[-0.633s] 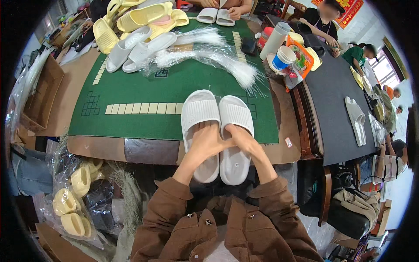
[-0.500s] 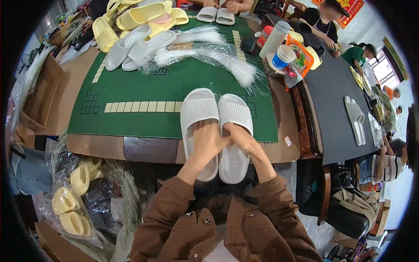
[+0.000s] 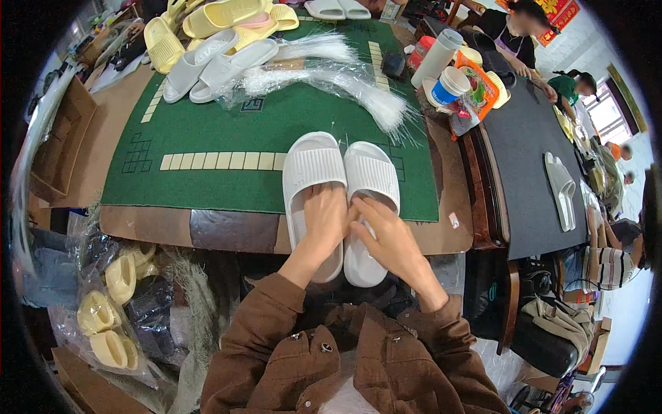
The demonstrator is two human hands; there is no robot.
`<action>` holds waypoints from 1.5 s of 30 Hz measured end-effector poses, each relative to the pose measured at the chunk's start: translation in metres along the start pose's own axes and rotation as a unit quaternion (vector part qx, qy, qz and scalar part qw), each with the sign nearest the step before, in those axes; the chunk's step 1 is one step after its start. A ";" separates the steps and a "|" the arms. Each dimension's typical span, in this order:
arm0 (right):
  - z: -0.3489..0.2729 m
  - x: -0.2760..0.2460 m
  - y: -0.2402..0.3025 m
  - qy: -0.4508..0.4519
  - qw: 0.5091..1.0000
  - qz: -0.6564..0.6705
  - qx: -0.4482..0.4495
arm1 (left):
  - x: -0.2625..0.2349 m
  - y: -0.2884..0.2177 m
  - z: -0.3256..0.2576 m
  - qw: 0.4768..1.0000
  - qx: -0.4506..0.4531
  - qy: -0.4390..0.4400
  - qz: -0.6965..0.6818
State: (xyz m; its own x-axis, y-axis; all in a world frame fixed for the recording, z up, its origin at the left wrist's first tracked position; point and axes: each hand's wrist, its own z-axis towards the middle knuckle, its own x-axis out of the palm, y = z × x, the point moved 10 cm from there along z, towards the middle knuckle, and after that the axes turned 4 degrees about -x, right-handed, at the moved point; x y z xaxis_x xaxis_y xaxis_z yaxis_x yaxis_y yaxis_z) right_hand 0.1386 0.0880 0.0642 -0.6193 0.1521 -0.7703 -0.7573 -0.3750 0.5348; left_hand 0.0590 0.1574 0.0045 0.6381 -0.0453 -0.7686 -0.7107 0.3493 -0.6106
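Note:
A pair of white ribbed slide slippers lies side by side, toes away from me, heels over the table's near edge. My left hand [image 3: 324, 219] reaches into the left slipper [image 3: 314, 165], its fingertips hidden under the strap, gripping it. Over the right slipper [image 3: 371, 172], my right hand [image 3: 387, 233] is bent toward the gap between the two. Its fingertips and thumb meet the inner edge beside my left hand; what they pinch there is hidden. A thin clear strand [image 3: 333, 127] sticks up between the toes.
Behind lie bundles of clear plastic strands [image 3: 324, 79], grey slippers [image 3: 231, 69] and a yellow slipper pile [image 3: 221, 17]. Pale tiles [image 3: 221, 161] line the green mat [image 3: 207, 131]. A bottle [image 3: 438, 58] and white tub [image 3: 449, 86] stand right. Bagged yellow slippers [image 3: 110, 314] sit lower left. Other people work far right.
My right hand has drawn back from under the right strap, and its fingers have turned toward the gap. The slippers stay nearly in place. At the far edge, another person's hands have left view.

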 end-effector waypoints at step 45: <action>0.124 -0.003 -0.080 -0.177 0.959 0.215 0.044 | -0.087 -0.025 0.064 0.987 0.093 -0.123 -0.035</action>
State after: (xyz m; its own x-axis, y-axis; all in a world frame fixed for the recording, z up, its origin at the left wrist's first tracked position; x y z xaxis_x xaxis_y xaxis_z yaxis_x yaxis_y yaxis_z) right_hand 0.1749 0.2312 0.0668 -0.8982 0.3078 -0.3138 -0.4208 -0.3960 0.8161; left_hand 0.0405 0.2127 0.0993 0.7527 0.1445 -0.6423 -0.6101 0.5198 -0.5980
